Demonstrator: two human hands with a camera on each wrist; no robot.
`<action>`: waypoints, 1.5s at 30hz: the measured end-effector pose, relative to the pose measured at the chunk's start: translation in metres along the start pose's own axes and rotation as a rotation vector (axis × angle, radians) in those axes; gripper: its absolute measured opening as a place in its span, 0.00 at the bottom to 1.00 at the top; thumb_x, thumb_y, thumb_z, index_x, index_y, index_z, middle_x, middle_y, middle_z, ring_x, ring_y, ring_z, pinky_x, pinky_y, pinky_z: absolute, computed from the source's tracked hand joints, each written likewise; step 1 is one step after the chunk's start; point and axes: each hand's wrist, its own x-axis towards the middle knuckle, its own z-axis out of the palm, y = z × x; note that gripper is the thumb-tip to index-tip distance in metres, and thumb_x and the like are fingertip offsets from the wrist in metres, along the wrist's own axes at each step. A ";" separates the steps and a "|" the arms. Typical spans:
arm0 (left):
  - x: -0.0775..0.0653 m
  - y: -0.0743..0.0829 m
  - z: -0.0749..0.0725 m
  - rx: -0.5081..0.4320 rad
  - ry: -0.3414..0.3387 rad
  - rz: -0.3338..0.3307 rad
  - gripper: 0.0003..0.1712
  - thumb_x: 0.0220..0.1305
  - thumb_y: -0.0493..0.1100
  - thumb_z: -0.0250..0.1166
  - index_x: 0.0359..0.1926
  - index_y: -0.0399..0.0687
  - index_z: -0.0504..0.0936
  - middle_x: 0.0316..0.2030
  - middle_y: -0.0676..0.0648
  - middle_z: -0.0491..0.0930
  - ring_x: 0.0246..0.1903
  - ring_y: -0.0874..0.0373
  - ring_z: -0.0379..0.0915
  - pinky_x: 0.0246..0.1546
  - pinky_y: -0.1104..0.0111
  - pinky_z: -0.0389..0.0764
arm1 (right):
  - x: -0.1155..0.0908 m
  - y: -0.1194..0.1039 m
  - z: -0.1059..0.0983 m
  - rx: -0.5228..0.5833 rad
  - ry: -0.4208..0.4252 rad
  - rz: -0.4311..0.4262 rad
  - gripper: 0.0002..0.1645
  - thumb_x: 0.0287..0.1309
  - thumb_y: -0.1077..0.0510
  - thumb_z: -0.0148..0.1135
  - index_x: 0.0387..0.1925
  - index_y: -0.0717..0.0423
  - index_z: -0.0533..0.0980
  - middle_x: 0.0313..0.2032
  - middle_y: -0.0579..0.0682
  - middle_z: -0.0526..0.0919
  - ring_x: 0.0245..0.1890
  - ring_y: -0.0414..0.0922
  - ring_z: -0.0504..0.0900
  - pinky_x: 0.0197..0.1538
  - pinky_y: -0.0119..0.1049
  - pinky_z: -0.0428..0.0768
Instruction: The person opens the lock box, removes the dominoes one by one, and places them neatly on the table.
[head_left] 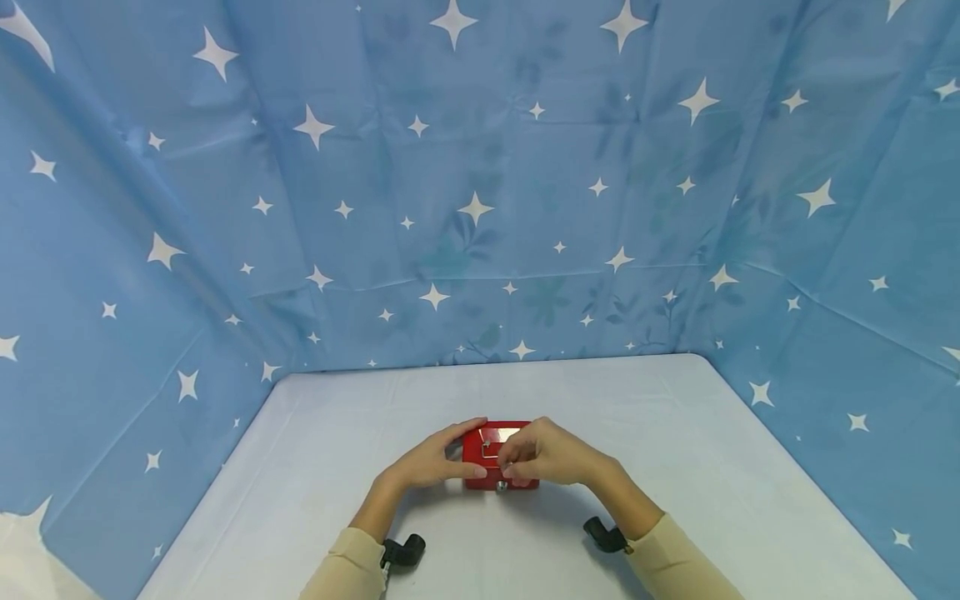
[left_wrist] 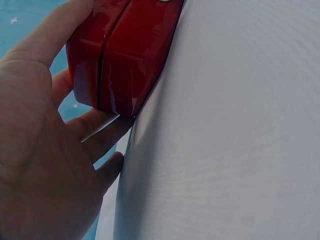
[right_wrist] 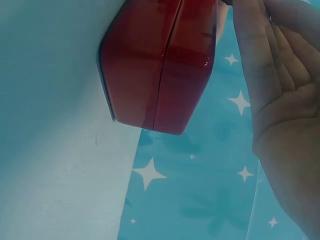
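Note:
A red metal cash box (head_left: 475, 450) with a thin wire handle on its lid stands on the table, its lid down. A round silver lock (head_left: 502, 486) sits on its front. My left hand (head_left: 431, 458) grips the box's left end, thumb at the near side and fingers round the far side; the left wrist view shows the red end (left_wrist: 130, 65) between them. My right hand (head_left: 555, 452) is over the right part of the lid, fingers bent and thumb meeting them. Between its fingertips a small metal piece glints, mostly hidden; its kind cannot be told.
The box stands on a white-covered table (head_left: 337, 433) with rounded far corners. A blue curtain (head_left: 480, 167) with white stars hangs behind the table and along both sides. Black wrist cameras (head_left: 405, 550) are strapped at both cuffs.

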 end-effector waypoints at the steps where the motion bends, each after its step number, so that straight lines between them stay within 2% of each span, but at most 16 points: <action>1: 0.000 0.000 0.000 -0.001 0.001 -0.001 0.47 0.58 0.67 0.74 0.76 0.85 0.62 0.78 0.59 0.62 0.78 0.50 0.55 0.75 0.39 0.63 | 0.000 -0.001 0.000 0.011 -0.011 0.002 0.05 0.62 0.59 0.72 0.40 0.53 0.88 0.35 0.43 0.90 0.32 0.37 0.87 0.40 0.32 0.88; 8: -0.002 0.000 0.001 0.000 0.000 -0.005 0.48 0.58 0.67 0.74 0.77 0.82 0.62 0.77 0.57 0.63 0.76 0.50 0.58 0.73 0.38 0.66 | 0.000 0.000 0.004 0.080 -0.064 0.002 0.04 0.62 0.63 0.72 0.39 0.56 0.88 0.32 0.51 0.91 0.27 0.43 0.89 0.34 0.42 0.90; 12: -0.002 0.000 0.002 -0.001 0.001 -0.013 0.48 0.58 0.67 0.74 0.76 0.83 0.62 0.77 0.57 0.63 0.76 0.50 0.58 0.73 0.39 0.66 | 0.000 0.001 0.005 0.086 -0.061 -0.016 0.05 0.62 0.64 0.73 0.39 0.57 0.88 0.32 0.52 0.91 0.27 0.45 0.89 0.34 0.40 0.90; 18: -0.002 0.001 0.002 0.008 0.003 -0.020 0.47 0.58 0.68 0.74 0.75 0.87 0.61 0.77 0.57 0.63 0.77 0.49 0.57 0.74 0.38 0.64 | -0.001 0.000 0.006 0.093 -0.077 -0.025 0.05 0.61 0.65 0.73 0.39 0.60 0.88 0.31 0.51 0.91 0.27 0.52 0.90 0.33 0.36 0.89; 24: -0.002 0.002 0.003 -0.035 0.002 -0.016 0.47 0.58 0.65 0.75 0.75 0.86 0.62 0.76 0.59 0.64 0.77 0.51 0.57 0.74 0.42 0.65 | 0.000 0.001 0.008 0.067 -0.099 -0.017 0.04 0.60 0.64 0.74 0.38 0.59 0.89 0.28 0.47 0.90 0.25 0.42 0.88 0.33 0.34 0.89; 28: -0.002 0.002 0.002 -0.038 0.000 -0.017 0.47 0.58 0.65 0.75 0.76 0.85 0.62 0.76 0.58 0.64 0.76 0.50 0.58 0.73 0.42 0.67 | 0.001 0.001 0.009 0.059 -0.125 -0.011 0.04 0.60 0.65 0.73 0.37 0.59 0.89 0.27 0.46 0.90 0.25 0.39 0.86 0.33 0.34 0.88; 36: -0.002 0.006 0.000 -0.023 0.004 -0.018 0.47 0.58 0.66 0.75 0.76 0.83 0.63 0.77 0.57 0.62 0.78 0.50 0.56 0.75 0.41 0.64 | 0.001 -0.001 0.010 0.052 -0.174 0.052 0.05 0.59 0.65 0.74 0.38 0.59 0.90 0.26 0.43 0.90 0.25 0.39 0.88 0.35 0.33 0.89; 45: 0.000 0.004 0.001 -0.029 -0.001 -0.007 0.48 0.60 0.64 0.74 0.77 0.79 0.62 0.77 0.54 0.63 0.77 0.47 0.58 0.73 0.40 0.67 | -0.001 -0.002 0.012 0.053 -0.212 0.097 0.05 0.58 0.66 0.75 0.37 0.60 0.90 0.26 0.44 0.90 0.24 0.40 0.88 0.34 0.34 0.88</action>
